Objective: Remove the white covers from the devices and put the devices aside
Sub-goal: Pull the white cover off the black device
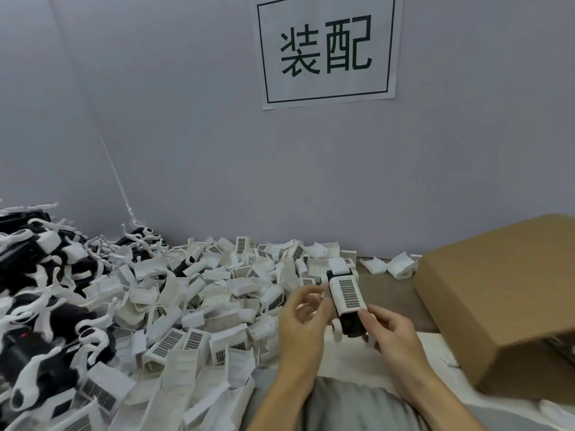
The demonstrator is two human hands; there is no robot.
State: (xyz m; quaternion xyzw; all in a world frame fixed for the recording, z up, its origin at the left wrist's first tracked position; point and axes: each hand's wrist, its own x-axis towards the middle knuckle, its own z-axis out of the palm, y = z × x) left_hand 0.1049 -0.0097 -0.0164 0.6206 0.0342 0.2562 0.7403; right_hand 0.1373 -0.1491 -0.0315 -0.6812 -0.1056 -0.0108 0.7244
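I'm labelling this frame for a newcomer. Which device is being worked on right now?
Start at the brown cardboard box on the right; just left of it, the right hand holds a black device. Unlike the loose covers heaped around, its white cover is still attached.

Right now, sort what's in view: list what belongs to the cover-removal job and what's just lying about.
Part of the job:
- device with its white cover, gripped by the right hand
- left hand, fingers curled beside it, holding nothing clear
- heap of removed covers
- pile of black-and-white devices on the left

Just lying about:
- cardboard box
- wall sign
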